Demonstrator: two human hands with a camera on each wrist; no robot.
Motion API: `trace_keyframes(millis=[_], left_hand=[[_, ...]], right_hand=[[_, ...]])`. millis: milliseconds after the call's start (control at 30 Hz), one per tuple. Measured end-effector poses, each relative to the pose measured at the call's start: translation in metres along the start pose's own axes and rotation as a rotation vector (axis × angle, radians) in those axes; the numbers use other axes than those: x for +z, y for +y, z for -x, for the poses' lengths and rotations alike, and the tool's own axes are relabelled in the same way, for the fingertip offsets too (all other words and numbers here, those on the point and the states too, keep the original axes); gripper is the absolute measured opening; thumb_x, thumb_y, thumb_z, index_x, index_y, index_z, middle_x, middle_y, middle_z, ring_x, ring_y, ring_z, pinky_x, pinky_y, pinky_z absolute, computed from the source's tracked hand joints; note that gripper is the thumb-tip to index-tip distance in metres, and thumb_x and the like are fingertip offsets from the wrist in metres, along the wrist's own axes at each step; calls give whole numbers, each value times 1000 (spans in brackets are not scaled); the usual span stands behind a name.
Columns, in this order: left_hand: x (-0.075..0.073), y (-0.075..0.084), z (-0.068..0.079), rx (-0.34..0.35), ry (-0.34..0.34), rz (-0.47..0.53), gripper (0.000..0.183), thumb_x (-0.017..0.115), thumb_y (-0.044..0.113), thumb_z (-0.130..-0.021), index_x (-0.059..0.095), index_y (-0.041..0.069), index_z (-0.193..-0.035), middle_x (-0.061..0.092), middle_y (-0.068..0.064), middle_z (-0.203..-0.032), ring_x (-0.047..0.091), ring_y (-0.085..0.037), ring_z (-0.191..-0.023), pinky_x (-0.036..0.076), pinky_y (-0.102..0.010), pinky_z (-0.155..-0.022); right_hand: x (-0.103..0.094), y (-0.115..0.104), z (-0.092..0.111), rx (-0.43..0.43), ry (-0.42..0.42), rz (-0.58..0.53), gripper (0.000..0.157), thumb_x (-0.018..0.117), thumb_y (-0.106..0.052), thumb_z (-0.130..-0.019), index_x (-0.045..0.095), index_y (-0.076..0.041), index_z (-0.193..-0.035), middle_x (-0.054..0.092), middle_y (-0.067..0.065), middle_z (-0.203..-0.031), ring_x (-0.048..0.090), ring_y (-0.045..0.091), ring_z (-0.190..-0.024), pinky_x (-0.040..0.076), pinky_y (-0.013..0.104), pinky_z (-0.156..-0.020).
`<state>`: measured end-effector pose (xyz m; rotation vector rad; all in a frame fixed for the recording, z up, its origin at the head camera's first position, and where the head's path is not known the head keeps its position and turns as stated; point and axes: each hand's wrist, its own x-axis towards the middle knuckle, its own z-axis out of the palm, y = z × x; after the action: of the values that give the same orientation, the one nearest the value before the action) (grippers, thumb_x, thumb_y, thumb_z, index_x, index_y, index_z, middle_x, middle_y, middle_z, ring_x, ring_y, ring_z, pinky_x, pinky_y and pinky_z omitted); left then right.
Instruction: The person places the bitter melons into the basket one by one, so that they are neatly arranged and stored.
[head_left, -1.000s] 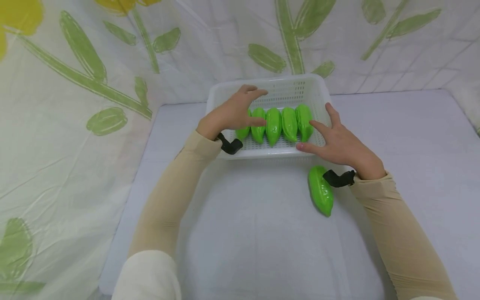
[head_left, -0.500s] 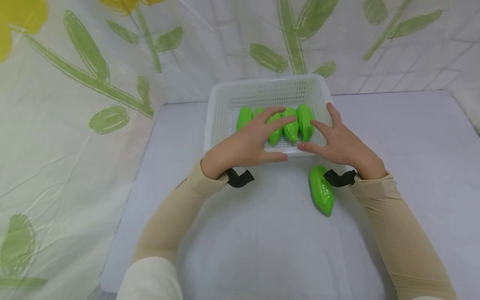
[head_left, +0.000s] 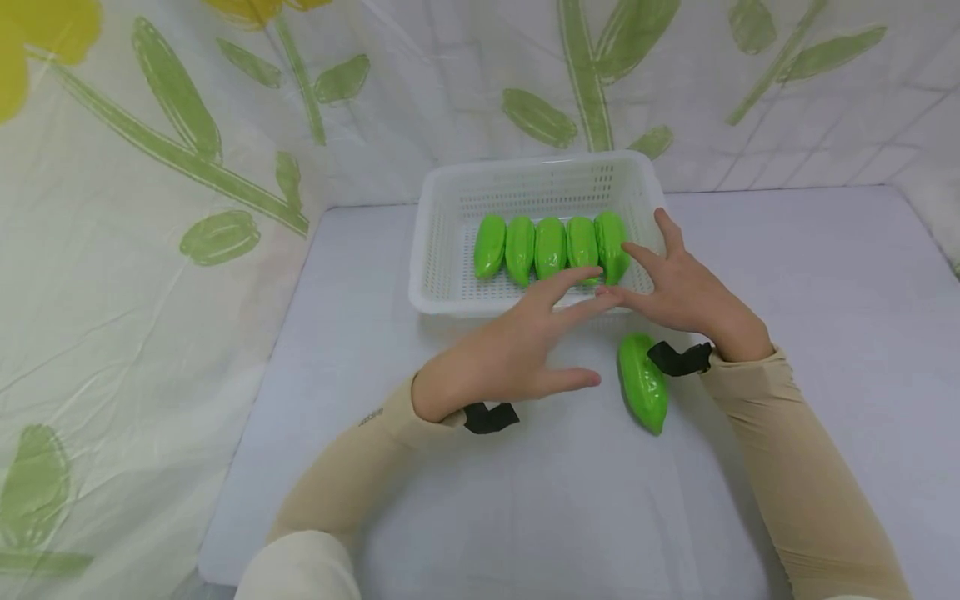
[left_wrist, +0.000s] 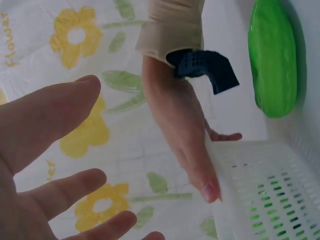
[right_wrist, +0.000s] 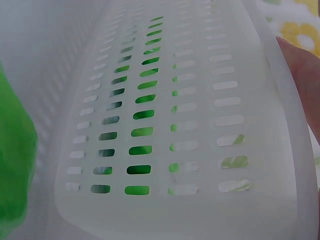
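Observation:
A white slotted plastic basket [head_left: 450, 298] holds several glossy green, ridged, pod-shaped pieces [head_left: 490, 247] side by side in a row. One more such green piece [head_left: 642, 385] lies on the table in front of the basket's right end, its pointed tip toward me. My left hand [head_left: 517, 350] hovers in front of the basket, fingers spread, holding nothing, with its thumb tip a little left of the loose piece. My right hand [head_left: 693, 287] rests at the basket's right front corner with spread fingers. In the left wrist view its thumb lies along the basket rim [left_wrist: 240, 143].
The pale table [head_left: 480, 500] carries the basket near its back edge. Behind and to the left hangs a white curtain [head_left: 420, 100] printed with flowers and leaves. Both wrists carry black camera mounts [head_left: 678, 358].
My left hand has moved from over the left of the basket toward me and to the right, past the front rim. The right hand and the loose green piece have stayed put.

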<state>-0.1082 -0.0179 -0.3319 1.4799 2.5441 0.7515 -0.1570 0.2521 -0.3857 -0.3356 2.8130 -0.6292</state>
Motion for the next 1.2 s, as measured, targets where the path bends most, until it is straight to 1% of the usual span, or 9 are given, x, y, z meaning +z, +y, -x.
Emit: trace_keyframes(millis=[133,233,400,533,700,800,900,1100,1200], left_hand=[[17,4,3,42,-8,3,78,78,41,-93,44,12,-158,27,-16,-167,31,-29,-155,32,-35,-125],[27,7,5,50,-25,17,78,78,41,-94,44,12,-157,26,-16,-168,30,-29,-156,30,-37,-127],[39,8,10,12,-63,44,79,78,42,-94,43,14,-158,24,-15,-169,26,-29,-156,30,-40,-127],[46,8,11,-6,-74,69,78,78,42,-94,43,15,-159,23,-16,-169,25,-29,-157,33,-41,-125],[60,6,7,-24,-111,77,78,77,42,-95,42,15,-159,22,-16,-168,26,-31,-156,35,-40,-124],[69,4,4,-47,-123,71,79,77,43,-95,42,14,-159,21,-15,-169,26,-30,-157,34,-38,-125],[78,3,0,-70,-116,62,79,76,44,-95,42,15,-159,21,-16,-170,26,-30,-157,34,-37,-124],[94,3,-10,-109,-98,40,81,76,46,-95,40,14,-160,22,-18,-169,29,-32,-155,38,-37,-121],[102,4,-18,-143,-97,47,85,76,48,-94,37,14,-161,22,-18,-169,29,-33,-155,37,-38,-122]], right_hand=[[1,0,0,5,8,-10,102,53,-75,-95,32,-2,-162,-27,16,-171,50,60,-132,42,71,-106],[2,-1,0,10,3,-17,103,54,-76,-94,31,-2,-163,-28,14,-171,48,60,-135,41,71,-107],[3,-3,-1,27,-9,-34,107,54,-79,-91,30,-4,-163,-30,10,-170,41,60,-140,38,73,-109],[3,-3,-1,32,-3,-24,107,54,-80,-91,30,-5,-164,-30,10,-170,44,60,-137,40,73,-107],[2,-2,-1,34,6,-19,106,55,-78,-91,31,-5,-163,-29,11,-171,44,62,-137,39,74,-107],[2,-2,-1,31,8,-16,105,56,-77,-92,31,-4,-163,-28,11,-171,43,62,-137,39,74,-107],[2,-3,-1,29,9,-13,104,56,-77,-92,32,-4,-163,-28,11,-171,42,62,-138,38,74,-108],[2,-2,-2,31,4,-21,105,56,-77,-92,31,-4,-163,-28,10,-171,40,62,-139,37,74,-108],[2,-2,-2,32,3,-16,105,55,-77,-92,31,-4,-163,-28,11,-171,39,62,-140,37,74,-109]])
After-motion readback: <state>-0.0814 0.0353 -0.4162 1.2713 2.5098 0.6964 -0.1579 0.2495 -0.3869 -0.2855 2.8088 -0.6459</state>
